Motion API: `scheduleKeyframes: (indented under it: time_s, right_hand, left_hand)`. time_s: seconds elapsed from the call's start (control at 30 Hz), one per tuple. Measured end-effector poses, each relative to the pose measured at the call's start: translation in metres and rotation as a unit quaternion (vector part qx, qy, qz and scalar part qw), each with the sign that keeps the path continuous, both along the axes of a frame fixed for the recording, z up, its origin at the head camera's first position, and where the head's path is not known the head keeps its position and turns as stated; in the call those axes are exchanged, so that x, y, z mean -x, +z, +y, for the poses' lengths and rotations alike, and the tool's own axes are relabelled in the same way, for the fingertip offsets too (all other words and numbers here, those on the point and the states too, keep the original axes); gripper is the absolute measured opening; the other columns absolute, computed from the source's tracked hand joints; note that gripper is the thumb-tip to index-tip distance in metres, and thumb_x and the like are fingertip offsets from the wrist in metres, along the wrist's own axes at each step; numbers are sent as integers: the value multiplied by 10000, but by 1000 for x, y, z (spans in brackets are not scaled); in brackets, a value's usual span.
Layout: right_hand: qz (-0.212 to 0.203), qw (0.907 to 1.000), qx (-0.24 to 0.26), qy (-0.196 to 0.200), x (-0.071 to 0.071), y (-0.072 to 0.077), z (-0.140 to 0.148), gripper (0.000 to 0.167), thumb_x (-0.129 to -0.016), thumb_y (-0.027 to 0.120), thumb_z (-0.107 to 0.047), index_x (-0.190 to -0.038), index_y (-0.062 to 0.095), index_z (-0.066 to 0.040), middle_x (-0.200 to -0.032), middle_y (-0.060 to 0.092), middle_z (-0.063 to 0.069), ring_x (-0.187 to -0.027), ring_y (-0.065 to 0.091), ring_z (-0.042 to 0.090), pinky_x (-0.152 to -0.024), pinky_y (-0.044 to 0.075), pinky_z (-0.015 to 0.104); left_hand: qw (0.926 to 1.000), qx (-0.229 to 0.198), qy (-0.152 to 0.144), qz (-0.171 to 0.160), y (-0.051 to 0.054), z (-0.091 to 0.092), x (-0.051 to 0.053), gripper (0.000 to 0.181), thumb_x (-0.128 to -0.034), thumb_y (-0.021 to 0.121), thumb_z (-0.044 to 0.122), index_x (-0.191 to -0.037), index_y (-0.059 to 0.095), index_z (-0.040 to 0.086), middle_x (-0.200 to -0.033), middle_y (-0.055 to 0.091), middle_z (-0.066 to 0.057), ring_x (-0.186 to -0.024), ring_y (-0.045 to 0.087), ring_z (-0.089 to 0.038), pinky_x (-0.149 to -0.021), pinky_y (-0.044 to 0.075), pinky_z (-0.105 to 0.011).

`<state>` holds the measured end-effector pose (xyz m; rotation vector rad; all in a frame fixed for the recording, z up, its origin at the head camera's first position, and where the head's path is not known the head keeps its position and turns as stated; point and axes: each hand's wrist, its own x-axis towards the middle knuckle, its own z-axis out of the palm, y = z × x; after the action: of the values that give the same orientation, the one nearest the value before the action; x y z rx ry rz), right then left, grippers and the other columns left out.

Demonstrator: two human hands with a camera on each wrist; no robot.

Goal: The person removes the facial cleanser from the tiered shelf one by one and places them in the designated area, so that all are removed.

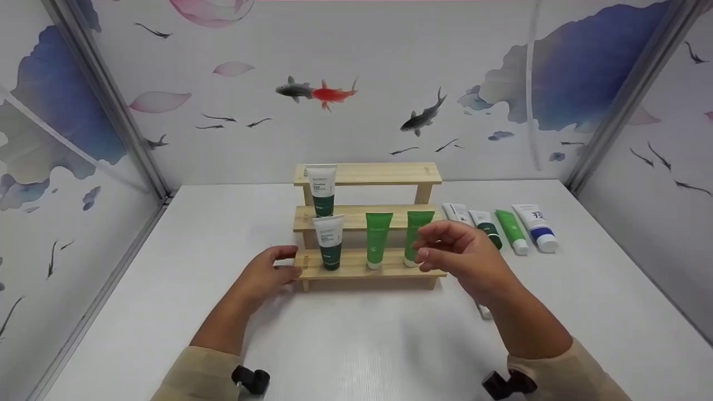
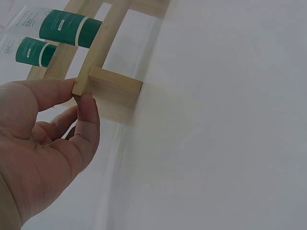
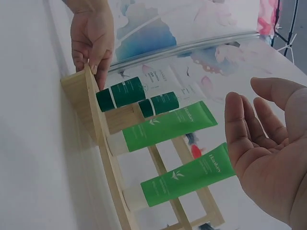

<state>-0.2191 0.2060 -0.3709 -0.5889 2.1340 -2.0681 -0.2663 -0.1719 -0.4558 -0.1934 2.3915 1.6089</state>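
Note:
A three-tier wooden display rack (image 1: 367, 174) stands on the white table. My left hand (image 1: 267, 275) pinches the left end of its lowest shelf between thumb and fingers, as the left wrist view shows. On that shelf a white and dark-green tube (image 1: 330, 242) stands at the left, with a green tube (image 1: 379, 239) in the middle and another green tube (image 3: 189, 177) at the right. A second white and dark-green tube (image 1: 322, 186) stands on the middle shelf's left. Beside the right green tube, my right hand (image 1: 465, 259) hangs with fingers loosely bent, holding nothing.
Right of the rack lie several tubes: a mostly white tube (image 1: 457, 211), a white and dark-green one, a green tube (image 1: 511, 231) and a white and blue tube (image 1: 535, 227). Under my right wrist a white object (image 1: 483, 311) is mostly hidden. Printed panels enclose the table.

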Motion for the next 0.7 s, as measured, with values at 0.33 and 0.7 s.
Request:
scheduleKeyframes:
  time_s: [0.33,0.7]
  right_hand:
    - [275,9985,440,176,4,11,-19,261,-985,715,2,-1209,736,-130,-1086,745,39,-922,723,137,-834,651,270]
    - [513,9984,132,-218,22,40,-47,252,-964,773,-57,-1211,742,-95,-1097,753,75,-943,727,203,-852,654,293]
  left_hand:
    - [10000,-9,36,-66,0,0,-1,563,-1022,689,198,-1559,524,171,-1637,498,-55,-1365,620,-260,-1135,538,-436]
    - [10000,21,19,18,-1,0,0,562,-1007,686,173,-1549,536,164,-1630,503,-70,-1360,620,-270,-1115,548,-434]
